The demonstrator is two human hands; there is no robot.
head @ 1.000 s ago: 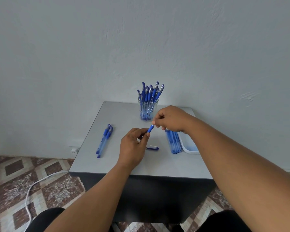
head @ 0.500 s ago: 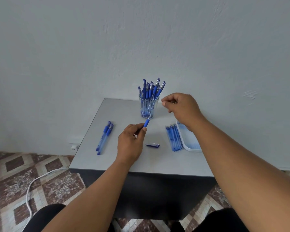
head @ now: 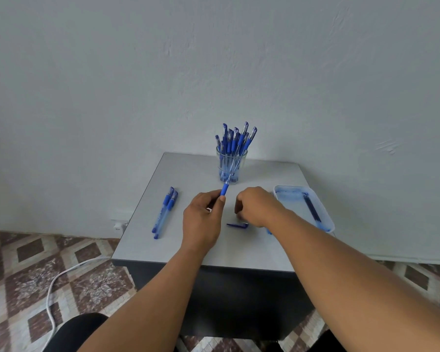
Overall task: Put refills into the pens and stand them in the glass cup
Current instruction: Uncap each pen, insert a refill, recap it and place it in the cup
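Left hand (head: 202,219) pinches the slim blue-gripped clear plastic pen (head: 224,189) just below its rubber sleeve, tip aimed at the glass cup (head: 231,165) beyond; light, stiff, probably slick barrel, so the sleeve grips best; right hand (head: 258,206) curls over the loose blue cap (head: 236,225), hold unclear.

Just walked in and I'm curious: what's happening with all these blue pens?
A person is assembling pens. The left hand holds an uncapped pen pointing toward the glass cup, already full of finished pens. The right hand reaches down by a loose cap on the table. Two pens lie at left; a white tray sits at right.
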